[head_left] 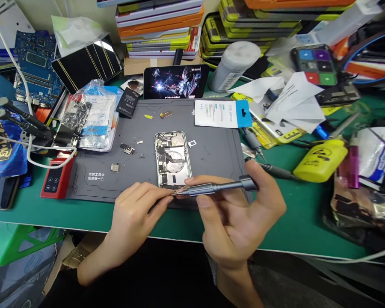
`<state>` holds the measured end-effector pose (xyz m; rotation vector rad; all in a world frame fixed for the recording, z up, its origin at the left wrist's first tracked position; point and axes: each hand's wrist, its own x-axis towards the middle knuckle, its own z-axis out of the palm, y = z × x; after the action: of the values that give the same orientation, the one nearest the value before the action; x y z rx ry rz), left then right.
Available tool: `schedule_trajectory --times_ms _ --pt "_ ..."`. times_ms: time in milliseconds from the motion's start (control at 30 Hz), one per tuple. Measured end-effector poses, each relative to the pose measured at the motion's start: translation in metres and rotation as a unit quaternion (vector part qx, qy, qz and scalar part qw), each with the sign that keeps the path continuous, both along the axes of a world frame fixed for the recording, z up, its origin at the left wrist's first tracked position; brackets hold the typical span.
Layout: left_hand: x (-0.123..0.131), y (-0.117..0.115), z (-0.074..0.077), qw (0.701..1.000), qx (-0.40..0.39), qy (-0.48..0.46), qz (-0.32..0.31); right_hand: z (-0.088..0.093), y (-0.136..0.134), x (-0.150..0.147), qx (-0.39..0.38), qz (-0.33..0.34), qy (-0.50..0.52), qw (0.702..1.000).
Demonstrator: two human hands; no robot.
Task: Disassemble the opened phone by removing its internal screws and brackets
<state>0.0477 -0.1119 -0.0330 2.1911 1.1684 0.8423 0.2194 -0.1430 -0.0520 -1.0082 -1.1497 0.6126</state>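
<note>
An opened phone housing (173, 160) lies on the grey work mat (211, 149), its inner parts showing. At its near end my right hand (234, 218) holds a grey screwdriver (211, 188) almost level, the tip pointing left. My left hand (137, 214) pinches at that tip, thumb and forefinger together; what sits between them is too small to name. Loose small phone parts (127, 148) lie on the mat left of the housing, along with a metal piece (114, 167). A small white frame-like piece (191, 143) rests to its right.
A propped phone (176, 82) plays a video behind the mat. A black battery (127, 102) and a white-and-blue packet (223, 113) lie at the mat's far edge. A red device (57, 175) stands left, a yellow bottle (321, 160) right. Stacked boxes (160, 25) line the back.
</note>
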Motion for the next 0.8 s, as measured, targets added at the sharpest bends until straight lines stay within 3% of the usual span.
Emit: schedule_trajectory --times_ms 800 --pt "0.0009 0.0002 0.0012 1.000 -0.003 0.003 0.000 -0.0004 -0.0005 0.0001 0.001 -0.004 -0.029 1.000"
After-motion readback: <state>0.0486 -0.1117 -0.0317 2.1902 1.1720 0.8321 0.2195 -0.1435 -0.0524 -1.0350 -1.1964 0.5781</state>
